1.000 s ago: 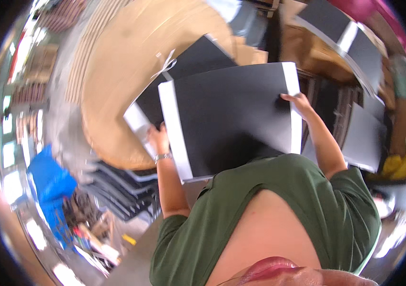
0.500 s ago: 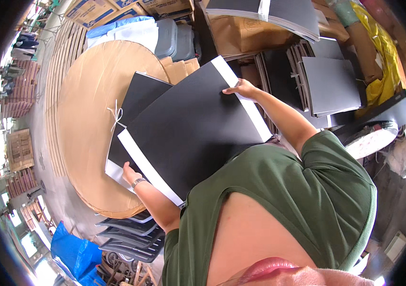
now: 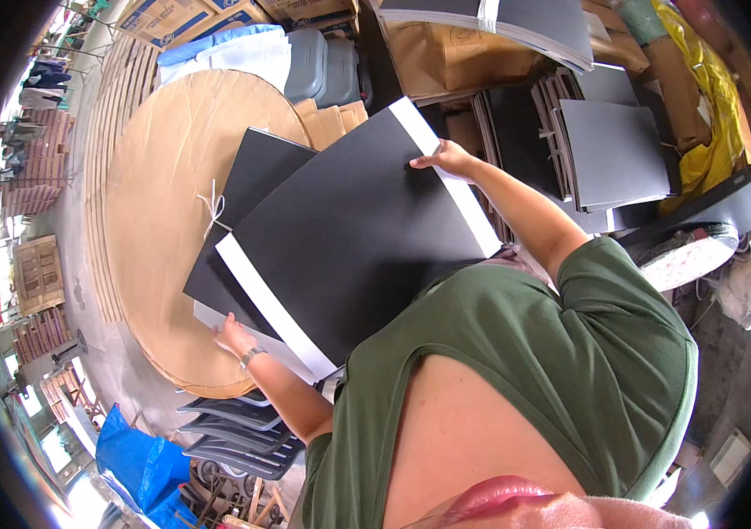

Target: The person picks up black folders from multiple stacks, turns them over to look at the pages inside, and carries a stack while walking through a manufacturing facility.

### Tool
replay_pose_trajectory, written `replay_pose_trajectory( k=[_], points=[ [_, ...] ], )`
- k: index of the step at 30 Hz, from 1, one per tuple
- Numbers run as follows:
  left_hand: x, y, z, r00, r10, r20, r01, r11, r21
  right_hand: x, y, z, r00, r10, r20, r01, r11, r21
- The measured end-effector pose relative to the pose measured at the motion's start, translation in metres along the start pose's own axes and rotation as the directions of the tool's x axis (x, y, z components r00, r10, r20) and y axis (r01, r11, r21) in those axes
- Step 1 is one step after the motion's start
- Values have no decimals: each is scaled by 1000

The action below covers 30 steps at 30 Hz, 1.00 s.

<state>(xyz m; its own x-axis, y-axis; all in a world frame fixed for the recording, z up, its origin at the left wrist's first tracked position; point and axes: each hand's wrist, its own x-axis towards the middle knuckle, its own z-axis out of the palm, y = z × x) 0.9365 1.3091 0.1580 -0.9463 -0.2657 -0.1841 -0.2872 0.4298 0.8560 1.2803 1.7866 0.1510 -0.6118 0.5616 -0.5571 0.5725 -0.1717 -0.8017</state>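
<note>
A large black board (image 3: pixel 349 220) with white strips along two opposite edges lies tilted in front of my body. My right hand (image 3: pixel 448 160) grips its upper right edge, thumb on the black face and fingers underneath. Under it, to the left, lies a black folder (image 3: pixel 261 172) with a white tie string (image 3: pixel 214 207) at its side. My left hand (image 3: pixel 234 337), wearing a metal watch or bracelet, is closed at the pale lower edge of the folder layers; some fingers are hidden. A round brown cardboard-covered top (image 3: pixel 159 176) lies below these pieces.
More black folders (image 3: pixel 618 154) are stacked at the right, and a bundle of black boards (image 3: pixel 516 26) lies at the far side. Grey plastic bins (image 3: pixel 307 66) and cardboard boxes (image 3: pixel 164 22) stand beyond the round top. Stacked dark chairs (image 3: pixel 239 441) and a blue bag (image 3: pixel 137 463) are at lower left.
My left hand has moved slightly down and left. The lower black folder's corner now sticks out farther left beneath the upper board. My right hand has kept its grip, nearly still.
</note>
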Motion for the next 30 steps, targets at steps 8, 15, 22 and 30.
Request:
replay_pose_trajectory(
  k=[8, 15, 22, 30],
  points=[
    [-66, 20, 22, 905, 424, -44, -378, 846, 375, -8, -3, -3, 999, -26, -37, 27, 1000, 14],
    [-41, -17, 14, 888, 459, 7, -376, 718, 586, 6, 9, 1, 996, -89, 4, 88, 994, 58],
    [-41, 2, 3, 896, 439, 67, -420, 787, 452, 2, -1, 0, 998, 48, 51, -47, 999, -16],
    [-56, -12, 1, 964, 216, 155, -264, 845, 464, 28, 25, 1, 990, 138, -23, -140, 969, -202]
  ],
)
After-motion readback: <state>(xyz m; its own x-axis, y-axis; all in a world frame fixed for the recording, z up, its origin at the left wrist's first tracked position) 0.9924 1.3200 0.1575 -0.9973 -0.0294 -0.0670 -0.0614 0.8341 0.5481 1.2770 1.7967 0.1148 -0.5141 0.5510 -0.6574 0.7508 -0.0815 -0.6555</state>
